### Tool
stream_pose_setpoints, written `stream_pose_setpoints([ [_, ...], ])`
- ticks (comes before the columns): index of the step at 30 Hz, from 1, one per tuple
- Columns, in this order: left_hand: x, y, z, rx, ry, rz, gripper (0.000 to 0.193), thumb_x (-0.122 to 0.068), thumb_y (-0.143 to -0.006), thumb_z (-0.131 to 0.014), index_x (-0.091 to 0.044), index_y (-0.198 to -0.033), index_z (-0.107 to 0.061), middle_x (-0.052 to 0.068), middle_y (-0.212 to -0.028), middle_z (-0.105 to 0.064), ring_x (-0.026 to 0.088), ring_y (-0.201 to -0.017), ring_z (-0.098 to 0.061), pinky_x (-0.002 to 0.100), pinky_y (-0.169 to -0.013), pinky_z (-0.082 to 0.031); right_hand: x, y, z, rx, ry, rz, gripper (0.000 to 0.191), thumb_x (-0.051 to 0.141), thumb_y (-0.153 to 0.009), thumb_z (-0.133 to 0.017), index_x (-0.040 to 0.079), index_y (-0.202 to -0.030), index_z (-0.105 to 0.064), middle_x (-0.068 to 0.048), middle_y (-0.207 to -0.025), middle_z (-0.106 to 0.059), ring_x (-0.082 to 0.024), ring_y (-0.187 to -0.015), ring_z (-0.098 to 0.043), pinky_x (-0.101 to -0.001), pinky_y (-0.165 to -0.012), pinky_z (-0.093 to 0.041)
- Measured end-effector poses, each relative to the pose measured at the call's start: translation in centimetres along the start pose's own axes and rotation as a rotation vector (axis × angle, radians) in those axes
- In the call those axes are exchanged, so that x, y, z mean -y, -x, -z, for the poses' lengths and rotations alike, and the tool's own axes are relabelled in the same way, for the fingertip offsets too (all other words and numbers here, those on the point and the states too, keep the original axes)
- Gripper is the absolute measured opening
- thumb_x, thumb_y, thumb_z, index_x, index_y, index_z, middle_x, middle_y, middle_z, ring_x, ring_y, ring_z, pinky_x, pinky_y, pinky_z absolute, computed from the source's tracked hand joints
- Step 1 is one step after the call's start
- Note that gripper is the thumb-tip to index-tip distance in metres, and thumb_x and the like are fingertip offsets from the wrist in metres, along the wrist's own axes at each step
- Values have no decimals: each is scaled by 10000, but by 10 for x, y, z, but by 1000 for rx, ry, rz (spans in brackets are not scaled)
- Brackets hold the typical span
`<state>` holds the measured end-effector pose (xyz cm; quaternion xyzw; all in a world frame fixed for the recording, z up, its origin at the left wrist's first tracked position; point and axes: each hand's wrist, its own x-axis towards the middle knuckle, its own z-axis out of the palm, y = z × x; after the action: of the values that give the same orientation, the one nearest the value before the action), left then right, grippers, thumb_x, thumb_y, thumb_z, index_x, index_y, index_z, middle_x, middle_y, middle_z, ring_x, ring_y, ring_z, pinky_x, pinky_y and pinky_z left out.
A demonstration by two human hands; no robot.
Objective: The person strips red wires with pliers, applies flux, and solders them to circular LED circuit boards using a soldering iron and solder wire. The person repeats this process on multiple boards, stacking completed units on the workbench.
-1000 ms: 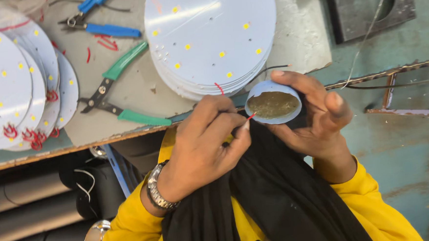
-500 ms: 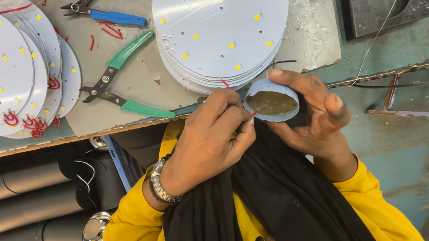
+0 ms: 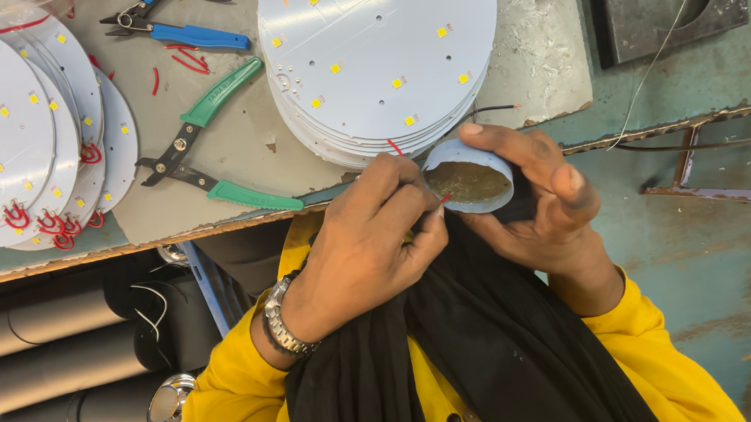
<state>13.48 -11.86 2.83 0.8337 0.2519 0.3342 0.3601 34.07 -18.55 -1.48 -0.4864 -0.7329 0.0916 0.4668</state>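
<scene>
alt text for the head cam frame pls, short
Seen from above, a person's right hand holds a small round tub of brownish paste while the left hand dips a thin red wire at its rim. Behind lie a stack of white round LED boards and green-handled pliers.

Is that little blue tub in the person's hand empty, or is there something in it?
Not empty. The little blue tub, held in the right hand, is open and filled nearly to its rim with a brownish paste.

Small round pale-blue tin [image 3: 468,176] with brownish paste inside, open, mouth up and tilted slightly, held off the worktop just past its near edge. Thin red wire end [image 3: 443,200] touches the tin's near rim, pinched at fingertips.
</scene>
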Motion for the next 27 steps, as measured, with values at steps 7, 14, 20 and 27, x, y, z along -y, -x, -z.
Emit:
stream_pose_setpoints([
  [7, 0, 1, 0, -3, -14, 7, 174, -12, -892, -763, -16, -984, -616, 101, -1049, -563, 285, -880, -636, 373, -772, -533, -2, 0, 2, 13, -19, -6, 1269, -71, -840, -877, 396, -1608, 19, -231, -1399, -551, -323, -1126, -663, -374, -901, -545],
  [14, 1, 1, 0, -11, -41, 26, 174, -12, -890, -763, -12, -988, -620, 108, -1039, -562, 289, -866, -638, 376, -755, -530, 0, 1, 0, 18, -19, -7, 1280, -74, -839, -879, 397, -1611, 27, -228, -1394, -557, -314, -1134, -657, -386, -907, -558],
  [20, -1, 2, 2, -22, -28, 35, 150, -11, -891, -760, -18, -956, -624, 100, -1034, -571, 275, -846, -638, 368, -741, -528, -2, -1, 2, 10, -23, -5, 1284, -87, -835, -872, 380, -1613, 36, -233, -1392, -539, -346, -1190, -635, -415, -976, -585],
  [27, 1, 3, 5, -42, 109, 134, 94, -37, -937, -744, -24, -988, -666, 81, -971, -594, 185, -732, -600, 303, -662, -497, -2, 1, 2, -35, -35, -39, 1290, -112, -819, -866, 370, -1604, 37, -245, -1373, -530, -335, -1192, -634, -413, -1000, -601],
])
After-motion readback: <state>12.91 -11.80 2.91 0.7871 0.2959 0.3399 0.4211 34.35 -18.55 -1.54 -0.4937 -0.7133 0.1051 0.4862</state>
